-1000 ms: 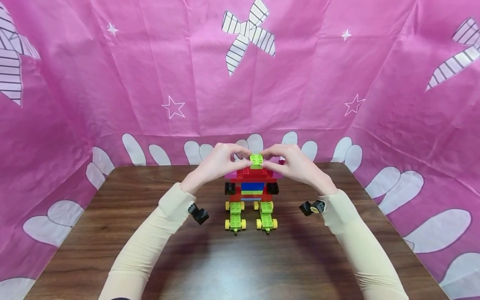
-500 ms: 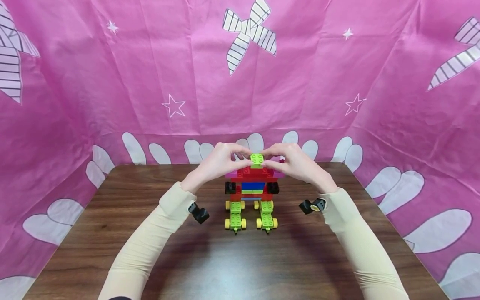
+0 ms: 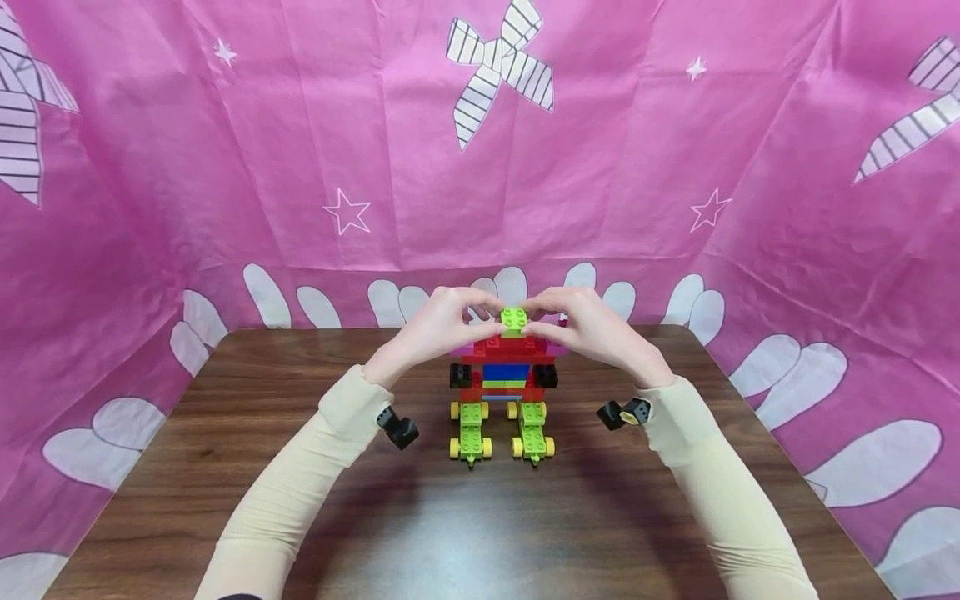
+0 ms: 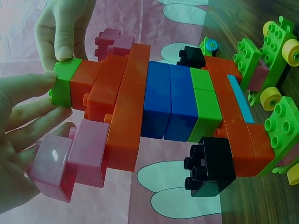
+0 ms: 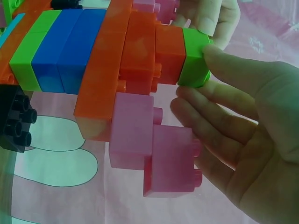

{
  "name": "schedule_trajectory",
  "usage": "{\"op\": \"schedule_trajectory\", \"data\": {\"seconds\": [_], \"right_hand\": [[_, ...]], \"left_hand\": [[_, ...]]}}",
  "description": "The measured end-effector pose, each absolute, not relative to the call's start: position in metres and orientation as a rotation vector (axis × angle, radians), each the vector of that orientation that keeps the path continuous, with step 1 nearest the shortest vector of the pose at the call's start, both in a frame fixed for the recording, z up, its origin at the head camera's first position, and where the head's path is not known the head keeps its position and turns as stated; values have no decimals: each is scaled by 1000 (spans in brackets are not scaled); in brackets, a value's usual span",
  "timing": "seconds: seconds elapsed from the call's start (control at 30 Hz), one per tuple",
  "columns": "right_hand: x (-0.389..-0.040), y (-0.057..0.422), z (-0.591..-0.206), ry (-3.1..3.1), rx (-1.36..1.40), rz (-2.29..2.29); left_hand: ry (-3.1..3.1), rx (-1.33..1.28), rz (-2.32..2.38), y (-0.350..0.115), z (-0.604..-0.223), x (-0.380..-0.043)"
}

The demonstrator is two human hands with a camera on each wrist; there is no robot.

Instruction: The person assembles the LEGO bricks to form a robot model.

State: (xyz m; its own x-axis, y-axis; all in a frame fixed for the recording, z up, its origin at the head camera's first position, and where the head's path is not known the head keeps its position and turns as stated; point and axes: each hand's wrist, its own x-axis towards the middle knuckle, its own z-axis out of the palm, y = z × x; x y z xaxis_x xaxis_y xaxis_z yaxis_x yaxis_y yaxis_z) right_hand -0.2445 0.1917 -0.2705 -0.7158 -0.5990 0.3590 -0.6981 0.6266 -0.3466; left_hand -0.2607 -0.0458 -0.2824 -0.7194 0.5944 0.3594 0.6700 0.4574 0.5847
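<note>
A robot-like figure of toy building bricks stands upright on the table, its blue body bricks (image 3: 505, 372) at mid-height. Its top piece is a lime green brick (image 3: 513, 320). My left hand (image 3: 438, 323) pinches that brick from the left with thumb and fingers. From the other side my right hand (image 3: 588, 327) pinches the same brick. In the left wrist view the green brick (image 4: 63, 86) sits flush on a red brick (image 4: 85, 84). Pink bricks (image 5: 133, 130) step out at the shoulders, beside the fingers. Black bricks (image 4: 212, 165) stick out lower at the sides.
Two green wheeled bases (image 3: 471, 429) with yellow wheels carry the figure on the brown wooden table (image 3: 480, 533). A pink cloth (image 3: 600, 167) with bows and stars hangs behind and at both sides. Black wrist cameras (image 3: 397, 427) are strapped below both cuffs.
</note>
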Motion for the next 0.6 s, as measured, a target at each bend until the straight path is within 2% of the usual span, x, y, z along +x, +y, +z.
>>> {"op": "schedule_trajectory", "data": {"seconds": [0.6], "right_hand": [[-242, 190, -270, -2681, 1049, 686]], "left_hand": [[-2588, -1127, -1106, -45, -282, -259]]}}
